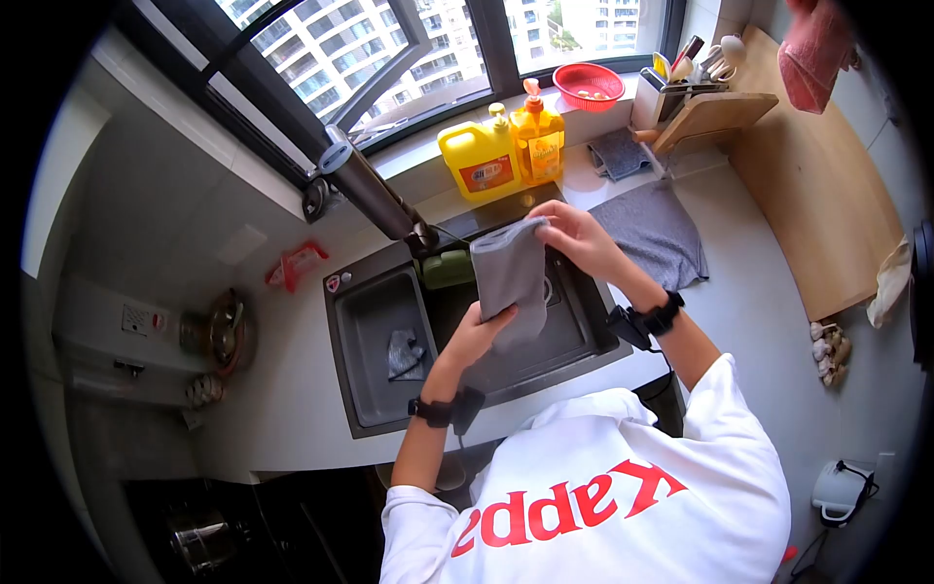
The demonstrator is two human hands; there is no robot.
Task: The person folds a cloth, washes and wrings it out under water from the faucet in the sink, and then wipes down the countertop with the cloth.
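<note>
cloth [510, 277] over sink [574, 336], bottles [482, 158] behind

The head view looks forward and steeply down — over the shirt [603, 492] along the bottom edge to the left hand [475, 336] and right hand [582, 241], near mid-frame above the sink [365, 326]. Its wide lens curves the counter [292, 394] — the window [491, 58] stands farther off, up top.

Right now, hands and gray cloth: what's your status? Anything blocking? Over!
Left hand gripping gray cloth low; right hand pinching its top. Cloth folded, above the sink. Nothing visibly blocking it.
</note>
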